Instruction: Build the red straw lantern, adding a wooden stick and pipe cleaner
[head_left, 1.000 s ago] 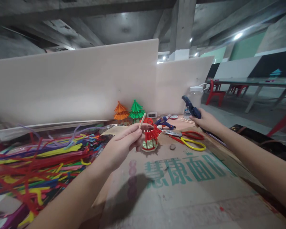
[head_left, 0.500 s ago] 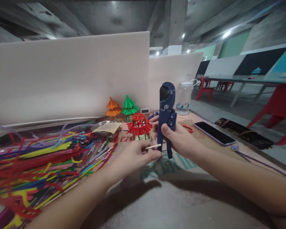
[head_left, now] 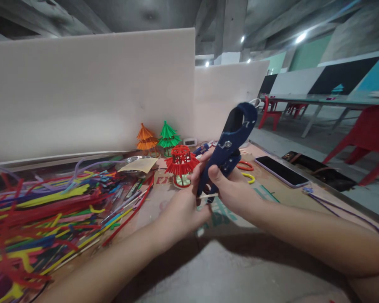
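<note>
My right hand [head_left: 232, 189] is closed round the handles of a dark blue cutter tool [head_left: 232, 136], whose head tilts up to the right. My left hand [head_left: 185, 206] pinches a thin pale wooden stick [head_left: 208, 195] and also touches the tool's lower handle. Both hands meet above the cardboard sheet [head_left: 271, 198] on the table. Just behind them stands a small red pipe-cleaner pavilion [head_left: 180, 162].
A big heap of coloured pipe cleaners [head_left: 50, 210] fills the left. Orange [head_left: 144, 136] and green [head_left: 167, 134] paper trees stand by the white partition [head_left: 91, 88]. A phone [head_left: 281, 170] and red-and-yellow scissors [head_left: 248, 170] lie to the right. Red chairs [head_left: 366, 143] stand beyond.
My right hand fetched the blue tool from the far right and brought it to the centre, then tilted it. My left hand lowered the stick and moved in against the tool.
</note>
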Tool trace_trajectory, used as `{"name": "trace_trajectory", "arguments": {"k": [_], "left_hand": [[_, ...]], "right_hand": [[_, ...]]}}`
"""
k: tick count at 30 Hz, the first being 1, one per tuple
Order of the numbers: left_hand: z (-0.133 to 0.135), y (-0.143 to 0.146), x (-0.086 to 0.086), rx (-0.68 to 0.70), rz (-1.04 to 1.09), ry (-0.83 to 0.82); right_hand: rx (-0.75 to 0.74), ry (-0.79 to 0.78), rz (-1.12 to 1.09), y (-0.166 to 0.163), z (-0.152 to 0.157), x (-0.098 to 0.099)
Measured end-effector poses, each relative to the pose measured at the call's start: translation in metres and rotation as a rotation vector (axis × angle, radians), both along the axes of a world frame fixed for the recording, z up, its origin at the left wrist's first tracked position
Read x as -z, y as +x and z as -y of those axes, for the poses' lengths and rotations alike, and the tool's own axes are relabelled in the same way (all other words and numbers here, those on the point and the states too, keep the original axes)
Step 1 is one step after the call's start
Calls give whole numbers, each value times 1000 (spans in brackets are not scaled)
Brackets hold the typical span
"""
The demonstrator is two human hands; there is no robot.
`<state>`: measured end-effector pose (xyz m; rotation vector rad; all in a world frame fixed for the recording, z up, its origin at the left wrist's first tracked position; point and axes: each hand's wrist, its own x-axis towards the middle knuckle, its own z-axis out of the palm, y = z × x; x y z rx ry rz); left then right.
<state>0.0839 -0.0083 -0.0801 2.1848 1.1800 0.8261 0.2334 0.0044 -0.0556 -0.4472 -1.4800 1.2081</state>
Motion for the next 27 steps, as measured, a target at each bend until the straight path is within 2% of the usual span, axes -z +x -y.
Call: {"name": "trace_trajectory", "arguments": {"k": [3, 7, 12, 15, 20, 23, 27], "left_hand": [[5, -3, -7, -4, -47, 0], [9, -2, -8, 83, 45, -25], [5, 2, 1, -17, -37, -9], [3, 1, 1, -53, -106, 43], [3, -15, -21, -92, -168, 35], [3, -29, -41, -71, -45, 38], [5, -44, -58, -113, 115, 207]], "right_hand": [[-34, -1, -48, 5, -3, -9], [34, 18, -78, 5, -2, -11], [43, 49, -38, -2, 4, 0], [15, 66, 5, -2, 7, 3], [22, 59, 63, 10, 1, -9], [112, 220, 208, 25, -12, -23], [332, 449, 498, 47, -34, -32]]}}
